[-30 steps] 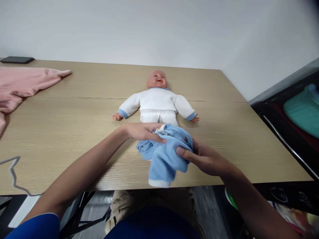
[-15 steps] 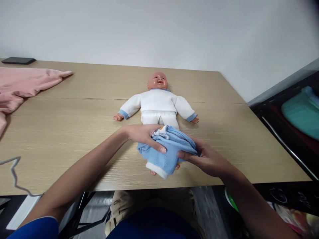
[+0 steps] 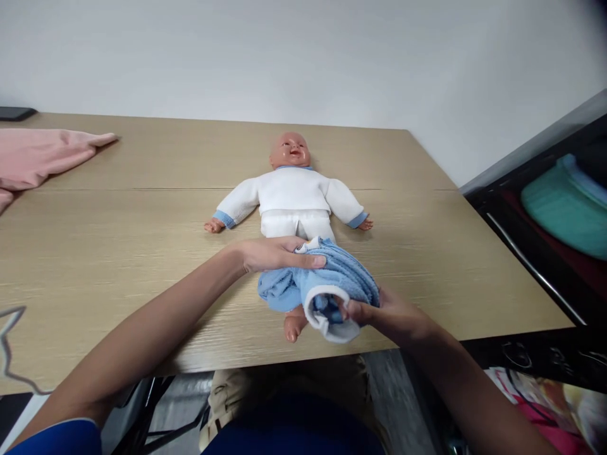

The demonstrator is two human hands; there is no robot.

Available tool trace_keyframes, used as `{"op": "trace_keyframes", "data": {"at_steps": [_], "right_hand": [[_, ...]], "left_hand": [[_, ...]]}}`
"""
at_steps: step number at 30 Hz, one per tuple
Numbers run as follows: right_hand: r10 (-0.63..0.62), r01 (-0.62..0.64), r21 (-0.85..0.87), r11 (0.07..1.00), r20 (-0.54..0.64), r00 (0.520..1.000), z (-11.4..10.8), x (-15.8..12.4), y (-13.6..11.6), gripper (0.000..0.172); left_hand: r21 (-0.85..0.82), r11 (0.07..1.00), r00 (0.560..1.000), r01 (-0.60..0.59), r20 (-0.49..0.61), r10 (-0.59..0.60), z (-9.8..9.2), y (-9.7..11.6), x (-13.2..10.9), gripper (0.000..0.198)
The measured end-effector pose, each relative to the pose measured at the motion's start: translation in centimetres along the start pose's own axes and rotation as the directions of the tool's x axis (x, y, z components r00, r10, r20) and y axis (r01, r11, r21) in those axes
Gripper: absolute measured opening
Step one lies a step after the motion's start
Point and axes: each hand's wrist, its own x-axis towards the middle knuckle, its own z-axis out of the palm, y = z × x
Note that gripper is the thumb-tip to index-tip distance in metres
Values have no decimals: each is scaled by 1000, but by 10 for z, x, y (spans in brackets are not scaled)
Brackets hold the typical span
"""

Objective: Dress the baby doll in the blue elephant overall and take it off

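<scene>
A baby doll [image 3: 294, 189] in a white top with blue cuffs lies on its back, head away from me. Blue terry baby pants [image 3: 279, 287] with white cuffs are bunched over its lower legs. My left hand [image 3: 284, 254] is closed on the upper part of the pants, thumb on top. With its thumb inside the round white leg opening [image 3: 334, 335], my right hand [image 3: 374, 309] grips the right side of the pants. One bare doll foot [image 3: 294, 325] shows below the cloth; the other is mostly hidden.
The doll lies on a light wooden table [image 3: 165, 234] against a white wall. Pink cloth [image 3: 42, 155] and a dark flat object [image 3: 16, 114] are at the left. A grey cord [image 3: 7, 354] crosses the front left edge. A black case holding teal cloth [image 3: 569, 202] stands at the right.
My right hand has turned the white leg opening toward me and spread it, its thumb now inside. One doll foot shows more. The view has shifted slightly right.
</scene>
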Motion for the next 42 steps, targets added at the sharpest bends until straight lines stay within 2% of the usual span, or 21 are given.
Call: {"op": "trace_keyframes", "data": {"at_steps": [3,5,8,10,12,14,15,17,19,20,22,24,26,29,31,35,39,42], "right_hand": [[-29,32,26,999,-111,993,-1,1,10,54],[-56,57,-2,998,-151,987,-2,0,15,49],[-98,65,-141,988,-242,965,5,-6,15,47],[-136,19,-285,958,-399,907,14,-10,10,46],[-236,-43,-450,892,-545,805,23,-13,6,35],[-349,-125,-606,785,-600,720,29,-14,4,26],[-385,-182,-669,721,-605,697,30,-15,4,24],[-402,-309,-742,595,-608,685,28,-16,4,26],[-362,-384,-756,530,-611,704,24,-17,5,33],[-313,-385,-751,537,-601,735,22,-17,4,36],[-176,-320,-713,624,-528,831,18,-18,3,41],[-52,-235,-637,734,-398,916,16,-18,3,43],[3,-193,-586,787,-308,951,15,-18,5,41],[20,-227,-629,744,-319,948,16,-17,10,43],[-13,-221,-665,713,-328,945,16,-17,15,44],[-107,-91,-649,756,-260,960,11,-18,25,31],[-112,-47,-568,821,-242,964,10,-18,38,35],[-196,-20,-587,810,-302,933,16,-17,49,32]], "left_hand": [[-52,998,999,-33,-11,33,1,-3,0,62],[-62,996,997,-68,20,69,2,-1,1,68],[45,996,992,-80,96,76,8,7,1,54],[169,984,997,-60,54,52,16,13,1,35],[274,961,998,-50,-30,60,25,15,2,19],[341,938,992,-68,-76,100,33,14,4,11],[362,929,989,-75,-89,115,36,12,5,9],[405,913,982,-56,-143,124,42,9,6,15],[478,879,966,-1,-226,124,46,7,6,22],[520,853,957,39,-266,119,48,6,5,24],[593,795,945,130,-316,81,52,7,5,26],[645,733,941,217,-339,19,55,7,4,26],[707,650,936,279,-351,-21,57,8,5,31],[780,541,939,313,-339,-54,60,11,4,44],[798,520,949,305,-301,-94,60,13,3,49],[820,509,965,261,-235,-115,57,15,-2,54],[807,555,978,202,-197,-70,52,11,-4,50],[751,648,984,127,-178,13,46,3,-2,47]]}}
